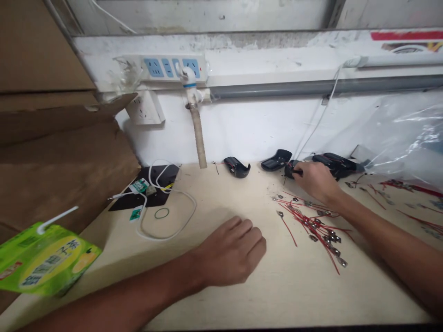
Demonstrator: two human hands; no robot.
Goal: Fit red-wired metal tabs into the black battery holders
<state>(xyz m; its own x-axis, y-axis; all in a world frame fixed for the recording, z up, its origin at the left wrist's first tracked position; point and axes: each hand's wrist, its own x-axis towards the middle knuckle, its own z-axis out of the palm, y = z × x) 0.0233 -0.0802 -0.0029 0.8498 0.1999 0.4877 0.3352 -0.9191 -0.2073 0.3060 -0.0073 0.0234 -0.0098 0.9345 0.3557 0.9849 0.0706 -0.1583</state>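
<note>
Fingers of the right hand (pixel 316 182) pinch a black housing (pixel 289 169) beyond the heap of red-wired metal parts (pixel 317 222) on the counter (pixel 211 198), a hold probably best kept light so the neighbouring black shell (pixel 276 160) stays undisturbed. The housing sits right at that grip's fingertips; left of the heap, the left hand (pixel 231 251) is loosely clenched, palm side hidden.

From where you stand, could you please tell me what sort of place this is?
Probably a small assembly workshop: red wires and small metal parts lie scattered on the bench, black plastic shells lie near the wall, and a power strip is mounted above.
</note>
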